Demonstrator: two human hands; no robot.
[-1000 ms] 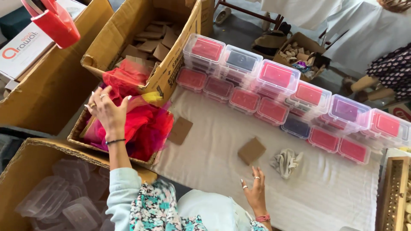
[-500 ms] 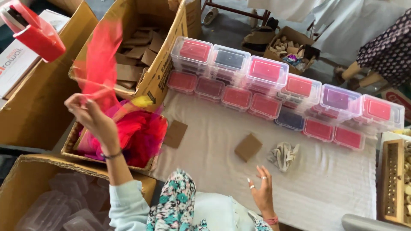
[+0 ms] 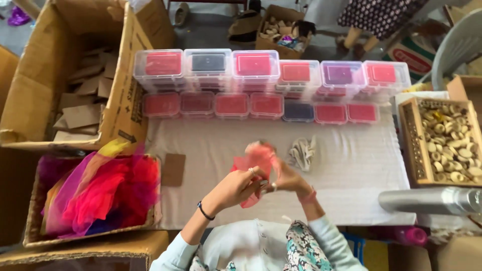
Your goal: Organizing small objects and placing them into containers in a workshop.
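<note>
Both my hands meet over the white cloth-covered table (image 3: 351, 165). My left hand (image 3: 236, 188) and my right hand (image 3: 286, 178) together hold a sheer pink-red net cloth (image 3: 256, 160), bunched between the fingers. The brown card square that lay here is hidden behind the cloth and hands. A small bundle of pale strings (image 3: 301, 152) lies just right of the cloth. To my left, a cardboard box (image 3: 35, 228) is full of pink, red and yellow net cloths (image 3: 100, 193).
Two rows of clear lidded boxes (image 3: 256, 80) with red, pink and purple contents line the table's far side. A brown card square (image 3: 173, 169) lies at the table's left. A big carton (image 3: 123, 100) holds card pieces. A wooden tray of pale rings (image 3: 409, 145) stands right.
My left hand pulled a pink net cloth out of the box on the left and carried it to the table's middle. My right hand rose from the table and took hold of it too.
</note>
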